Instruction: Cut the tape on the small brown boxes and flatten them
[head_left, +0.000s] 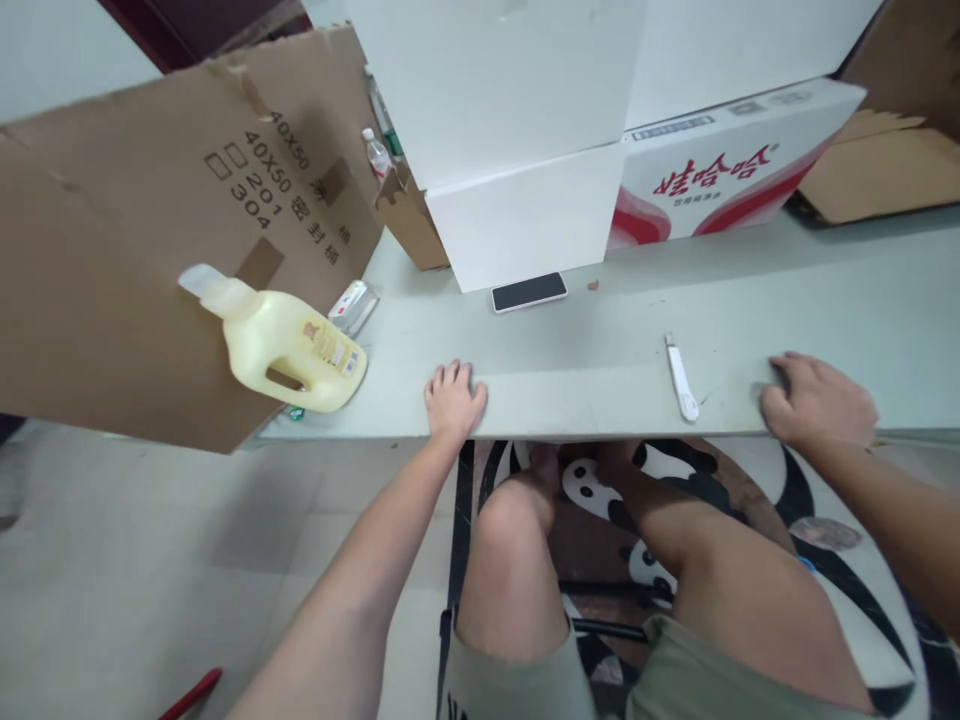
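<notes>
My left hand (455, 398) lies palm down on the front edge of the pale table (600, 350), fingers spread and holding nothing. Farther right, my right hand (821, 400) rests on the same edge, its thumb and forefinger apart and no object visible between them. Between the hands, nearer the right one, is a slim white box cutter (681, 380) with a short metal tip. A phone (529, 292) with a dark screen lies farther back. Left of my left hand, a pale yellow detergent bottle (296, 350) with a handle is seen against a cardboard sheet.
Brown cardboard (135, 230) stands at the left. White cartons (525, 215) and a red-and-white printed box (705, 170) line the back. A small clear-sided pack (352, 307) sits behind the bottle. An open brown box (885, 165) is at the right.
</notes>
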